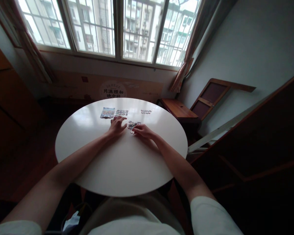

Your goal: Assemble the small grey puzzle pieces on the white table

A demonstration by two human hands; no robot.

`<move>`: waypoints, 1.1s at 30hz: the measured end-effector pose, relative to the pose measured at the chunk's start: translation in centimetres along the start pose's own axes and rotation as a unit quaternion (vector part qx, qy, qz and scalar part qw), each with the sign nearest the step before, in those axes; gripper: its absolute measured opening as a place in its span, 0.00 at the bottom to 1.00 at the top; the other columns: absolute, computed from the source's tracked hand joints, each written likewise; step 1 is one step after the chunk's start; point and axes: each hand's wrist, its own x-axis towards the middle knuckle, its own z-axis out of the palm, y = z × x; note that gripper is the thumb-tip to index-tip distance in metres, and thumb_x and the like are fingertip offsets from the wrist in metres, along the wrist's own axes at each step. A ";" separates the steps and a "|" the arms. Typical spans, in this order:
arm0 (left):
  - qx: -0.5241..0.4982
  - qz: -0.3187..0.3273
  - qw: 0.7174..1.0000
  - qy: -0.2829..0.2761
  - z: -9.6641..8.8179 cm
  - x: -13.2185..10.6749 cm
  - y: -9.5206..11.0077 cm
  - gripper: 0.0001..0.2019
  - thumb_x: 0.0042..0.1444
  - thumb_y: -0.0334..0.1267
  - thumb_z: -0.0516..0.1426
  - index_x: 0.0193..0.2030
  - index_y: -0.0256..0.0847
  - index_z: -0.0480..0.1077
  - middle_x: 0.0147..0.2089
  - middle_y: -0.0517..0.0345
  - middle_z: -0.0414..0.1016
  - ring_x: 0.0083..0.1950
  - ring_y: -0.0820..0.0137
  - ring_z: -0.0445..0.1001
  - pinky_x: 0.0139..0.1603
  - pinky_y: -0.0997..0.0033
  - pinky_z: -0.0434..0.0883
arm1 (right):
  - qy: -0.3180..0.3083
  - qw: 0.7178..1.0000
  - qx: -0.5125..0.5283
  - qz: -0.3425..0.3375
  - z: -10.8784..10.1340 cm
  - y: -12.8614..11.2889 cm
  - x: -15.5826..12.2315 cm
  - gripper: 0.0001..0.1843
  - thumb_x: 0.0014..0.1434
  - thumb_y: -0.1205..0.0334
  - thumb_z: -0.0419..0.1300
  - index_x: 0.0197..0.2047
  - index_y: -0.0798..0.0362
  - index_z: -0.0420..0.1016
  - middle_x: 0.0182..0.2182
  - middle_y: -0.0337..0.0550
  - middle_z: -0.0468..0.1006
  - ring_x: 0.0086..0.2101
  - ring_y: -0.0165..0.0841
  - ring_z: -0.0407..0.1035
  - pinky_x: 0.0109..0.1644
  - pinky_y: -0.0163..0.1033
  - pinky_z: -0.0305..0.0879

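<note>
I sit at a round white table [93,156]. My left hand [117,125] lies flat on the tabletop with fingers spread, just left of a small cluster of joined jigsaw pieces [132,124]. My right hand [142,131] rests at the cluster's right edge, fingertips pinched on a small puzzle piece. Farther back lie a group of loose pieces [122,112], another small group [146,111] and a small picture card [107,112].
A barred window [117,26] fills the far wall with curtains at both sides. A wooden folding chair [186,109] stands to the table's right, a dark wooden cabinet [12,98] to its left. A cardboard sheet with printed characters [112,89] leans under the window.
</note>
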 end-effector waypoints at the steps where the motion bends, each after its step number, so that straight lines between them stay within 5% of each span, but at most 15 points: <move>1: -0.028 0.014 1.000 -0.003 0.0 -0.1 0.0 0.17 0.55 0.43 0.52 0.51 0.43 0.69 0.48 0.50 0.70 0.51 0.59 0.65 0.52 0.59 0.62 | 0.003 1.000 0.019 0.003 0.0 0.0 0.0 0.13 0.53 0.57 0.60 0.35 0.60 0.75 0.23 0.40 0.73 0.25 0.26 0.65 0.30 0.32 0.62; 6: -0.150 0.039 0.986 -0.064 0.2 -0.2 -0.5 0.12 0.54 0.41 0.51 0.39 0.38 0.72 0.29 0.59 0.71 0.28 0.73 0.67 0.32 0.74 0.64 | 0.035 0.995 0.091 0.009 -0.2 0.1 0.2 0.15 0.54 0.59 0.58 0.43 0.59 0.73 0.23 0.39 0.73 0.21 0.23 0.61 0.25 0.30 0.58; 10: -0.153 0.052 0.984 -0.075 0.2 -0.3 -0.7 0.15 0.53 0.44 0.51 0.23 0.36 0.67 0.18 0.64 0.59 0.22 0.77 0.57 0.24 0.76 0.54 | 0.075 0.997 -0.004 -0.020 -0.1 0.4 0.6 0.15 0.51 0.57 0.60 0.38 0.60 0.74 0.20 0.37 0.70 0.20 0.23 0.58 0.24 0.31 0.54; 13: -0.146 0.070 0.983 -0.092 0.1 -0.5 -0.6 0.18 0.54 0.45 0.51 0.18 0.36 0.62 0.17 0.66 0.53 0.21 0.78 0.52 0.23 0.76 0.50 | 0.049 0.993 -0.103 -0.033 0.0 0.4 0.4 0.15 0.50 0.55 0.62 0.34 0.60 0.75 0.19 0.36 0.68 0.21 0.24 0.57 0.25 0.31 0.52; 24: -0.153 0.109 0.977 -0.106 -0.1 -0.7 -0.4 0.18 0.54 0.45 0.51 0.19 0.35 0.64 0.17 0.66 0.54 0.21 0.79 0.52 0.24 0.77 0.51 | 0.012 0.978 -0.199 -0.058 0.1 0.1 -0.1 0.09 0.50 0.61 0.62 0.30 0.59 0.76 0.21 0.36 0.67 0.24 0.24 0.58 0.28 0.30 0.53; 30: -0.207 0.118 0.968 -0.084 0.7 -0.4 -0.7 0.11 0.52 0.39 0.53 0.33 0.35 0.73 0.18 0.67 0.62 0.21 0.80 0.58 0.24 0.80 0.56 | 0.113 0.985 -0.125 -0.042 0.3 0.4 0.7 0.11 0.51 0.59 0.60 0.28 0.60 0.73 0.22 0.39 0.71 0.23 0.25 0.61 0.28 0.31 0.56; 33: -0.275 0.102 0.953 -0.070 0.8 -0.2 -0.6 0.10 0.51 0.37 0.54 0.36 0.34 0.73 0.18 0.66 0.65 0.20 0.80 0.61 0.24 0.81 0.59 | 0.109 0.994 -0.018 -0.014 0.7 0.2 0.8 0.13 0.51 0.56 0.59 0.29 0.59 0.70 0.20 0.38 0.70 0.21 0.25 0.62 0.25 0.31 0.58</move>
